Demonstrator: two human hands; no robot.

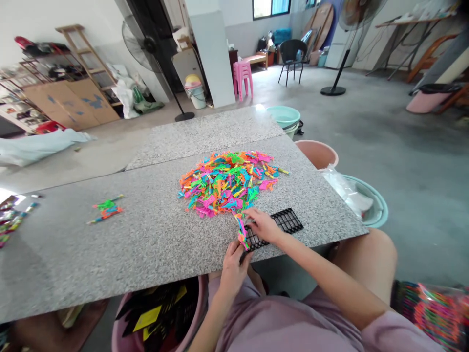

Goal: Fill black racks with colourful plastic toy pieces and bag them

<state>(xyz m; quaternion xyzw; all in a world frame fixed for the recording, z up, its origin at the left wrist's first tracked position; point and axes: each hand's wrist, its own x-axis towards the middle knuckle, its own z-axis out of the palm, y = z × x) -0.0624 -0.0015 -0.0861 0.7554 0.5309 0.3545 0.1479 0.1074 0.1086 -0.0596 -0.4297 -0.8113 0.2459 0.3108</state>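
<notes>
A black plastic grid rack (289,221) lies along the table's near edge. My left hand (233,266) is closed around its left end, thumb and fingers at the near corner. Along that end runs a strip of small bright plastic toys (242,235) in pink, orange, green and blue. My right hand (263,226) reaches over the rack, its fingers pinched at the far end of the strip; the fingertips partly hide what they grip. Just beyond my hands rises a heap of similar plastic toys (223,186), with yellow-banded sticks among them.
On the granite-patterned table (154,234), a few toys (108,209) lie apart at left, and wrapped sticks (14,217) sit at the far left. A pink tub (201,298) of black pieces stands below. Basins (318,152) stand right of the table; a standing fan (146,46) is behind.
</notes>
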